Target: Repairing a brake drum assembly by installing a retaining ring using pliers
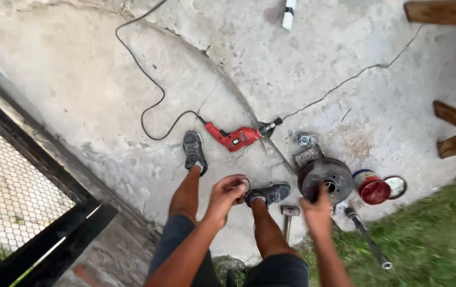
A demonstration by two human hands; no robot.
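Head view: red drill (237, 136), hammer (289, 217), red can (373, 189) w/ lid (396, 186) nr brake drum (326, 179).

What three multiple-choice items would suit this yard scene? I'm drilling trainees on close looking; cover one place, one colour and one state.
1. Where does the drill lie?
A. on the grass
B. on the concrete, beyond the shoes
C. on the mesh panel

2. What colour is the drill's body?
A. red
B. yellow
C. green

3. What is the right hand doing?
A. hanging free
B. gripping the hammer
C. reaching onto the round metal drum

Answers:
1 B, it rests on bare concrete.
2 A, its casing is plainly red.
3 C, the hand overlaps the drum, while the hammer lies untouched.
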